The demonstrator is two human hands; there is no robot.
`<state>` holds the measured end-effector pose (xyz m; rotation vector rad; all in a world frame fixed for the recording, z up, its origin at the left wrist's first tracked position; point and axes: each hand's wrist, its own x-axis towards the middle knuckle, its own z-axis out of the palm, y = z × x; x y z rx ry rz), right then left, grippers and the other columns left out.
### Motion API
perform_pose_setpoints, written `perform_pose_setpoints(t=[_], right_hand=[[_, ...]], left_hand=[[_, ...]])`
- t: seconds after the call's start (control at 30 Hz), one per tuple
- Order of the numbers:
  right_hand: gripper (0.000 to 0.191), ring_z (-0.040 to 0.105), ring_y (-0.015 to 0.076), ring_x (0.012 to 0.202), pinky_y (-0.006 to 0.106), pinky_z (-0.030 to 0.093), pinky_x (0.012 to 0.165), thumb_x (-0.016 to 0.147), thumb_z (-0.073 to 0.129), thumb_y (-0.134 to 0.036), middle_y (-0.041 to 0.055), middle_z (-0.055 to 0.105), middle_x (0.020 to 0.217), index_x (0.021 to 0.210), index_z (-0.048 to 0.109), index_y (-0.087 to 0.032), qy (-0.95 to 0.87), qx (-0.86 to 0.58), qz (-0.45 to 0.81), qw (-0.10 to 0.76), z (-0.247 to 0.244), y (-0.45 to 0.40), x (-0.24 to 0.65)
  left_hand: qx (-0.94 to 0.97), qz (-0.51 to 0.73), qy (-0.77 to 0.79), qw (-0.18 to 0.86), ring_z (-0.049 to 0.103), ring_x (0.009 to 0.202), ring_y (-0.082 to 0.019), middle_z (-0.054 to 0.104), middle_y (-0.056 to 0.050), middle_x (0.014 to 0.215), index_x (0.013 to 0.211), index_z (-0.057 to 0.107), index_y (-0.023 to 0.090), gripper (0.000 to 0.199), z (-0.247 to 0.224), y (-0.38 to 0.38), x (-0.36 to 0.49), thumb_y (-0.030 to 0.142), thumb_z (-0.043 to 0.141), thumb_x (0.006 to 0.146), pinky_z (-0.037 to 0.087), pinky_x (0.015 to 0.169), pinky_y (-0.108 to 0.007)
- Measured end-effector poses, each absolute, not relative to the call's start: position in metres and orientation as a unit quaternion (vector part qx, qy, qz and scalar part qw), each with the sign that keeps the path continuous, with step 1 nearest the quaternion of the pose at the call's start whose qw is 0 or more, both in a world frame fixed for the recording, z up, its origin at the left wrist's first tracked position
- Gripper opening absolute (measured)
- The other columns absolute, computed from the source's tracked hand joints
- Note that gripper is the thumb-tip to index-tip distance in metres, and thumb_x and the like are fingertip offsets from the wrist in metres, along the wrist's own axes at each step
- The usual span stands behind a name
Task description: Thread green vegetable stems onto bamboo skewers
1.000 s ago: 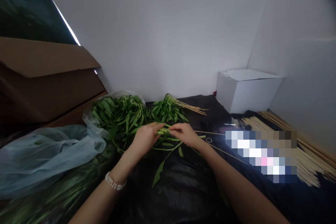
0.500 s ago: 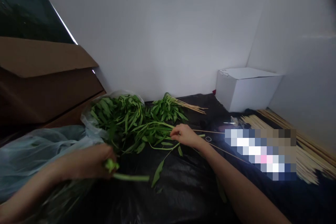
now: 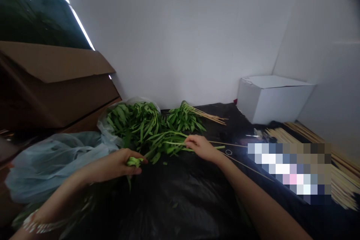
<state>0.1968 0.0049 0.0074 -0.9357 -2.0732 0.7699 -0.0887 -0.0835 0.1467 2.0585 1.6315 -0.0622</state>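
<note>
My left hand (image 3: 125,163) is closed on a small folded piece of leafy green stem (image 3: 135,162), low at centre left over black plastic sheeting. Leaves dangle beneath those fingers. Farther right, my right hand (image 3: 201,147) pinches the stems of long-leaved greens (image 3: 171,140) that look like water spinach, spread out to its left. A cut stem end (image 3: 219,147) pokes out to the right of this hand. Thin wooden skewers (image 3: 230,144) run rightward from beside it; their near ends are hidden by the hand.
Behind lie a heap of greens (image 3: 135,120) in a clear bag and a bunch of greens on skewers (image 3: 187,118). A bluish plastic bag (image 3: 62,161) and a cardboard box (image 3: 56,101) are left. A white box (image 3: 281,99) and loose wooden skewers (image 3: 345,183) are right.
My left hand has moved up and right, nearer the greens. The long stem that stuck out of it no longer shows. A leaf hanging below my right hand is gone from there.
</note>
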Motion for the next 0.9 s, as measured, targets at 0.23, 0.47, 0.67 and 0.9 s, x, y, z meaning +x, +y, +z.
perform_pose_setpoints(t=[0.23, 0.47, 0.67, 0.9], right_hand=[[0.027, 0.054, 0.0137, 0.065, 0.026, 0.042, 0.064, 0.084, 0.057, -0.045, 0.0008, 0.064, 0.072, 0.083, 0.062, -0.018, -0.64, -0.336, 0.505, 0.472, 0.023, 0.007, 0.21], [0.031, 0.051, 0.0122, 0.058, 0.026, 0.042, 0.061, 0.081, 0.061, -0.048, -0.0021, 0.059, 0.062, 0.084, 0.061, -0.018, -0.602, -0.296, 0.561, 0.485, 0.016, 0.009, 0.205], [0.029, 0.056, 0.0121, 0.062, 0.026, 0.045, 0.066, 0.081, 0.063, -0.044, -0.0016, 0.063, 0.066, 0.088, 0.064, -0.016, -0.633, -0.285, 0.566, 0.445, 0.012, 0.001, 0.196], [0.031, 0.064, 0.0157, 0.077, 0.029, 0.048, 0.075, 0.087, 0.057, -0.043, 0.0045, 0.071, 0.084, 0.097, 0.069, -0.016, -0.687, -0.267, 0.555, 0.385, 0.011, -0.002, 0.191]], left_hand=[[0.74, 0.132, 0.608, 0.257, 0.057, 0.062, -0.016, 0.066, -0.001, 0.066, 0.1, 0.072, 0.015, 0.052, 0.133, -0.062, -0.081, 0.059, 0.058, 0.075, 0.043, 0.055, -0.022], [0.721, 0.257, 0.609, 0.208, 0.054, 0.061, -0.014, 0.066, -0.001, 0.067, 0.094, 0.073, 0.014, 0.049, 0.128, -0.049, -0.07, 0.058, 0.06, 0.076, 0.042, 0.057, -0.023], [0.749, 0.287, 0.573, 0.166, 0.063, 0.082, -0.021, 0.073, -0.007, 0.09, 0.094, 0.074, 0.015, 0.044, 0.118, -0.049, -0.045, 0.053, 0.065, 0.074, 0.047, 0.074, -0.029], [0.827, 0.119, 0.509, 0.207, 0.066, 0.081, -0.019, 0.075, -0.002, 0.09, 0.097, 0.076, 0.019, 0.028, 0.11, -0.065, -0.035, 0.035, 0.06, 0.081, 0.047, 0.076, -0.025]])
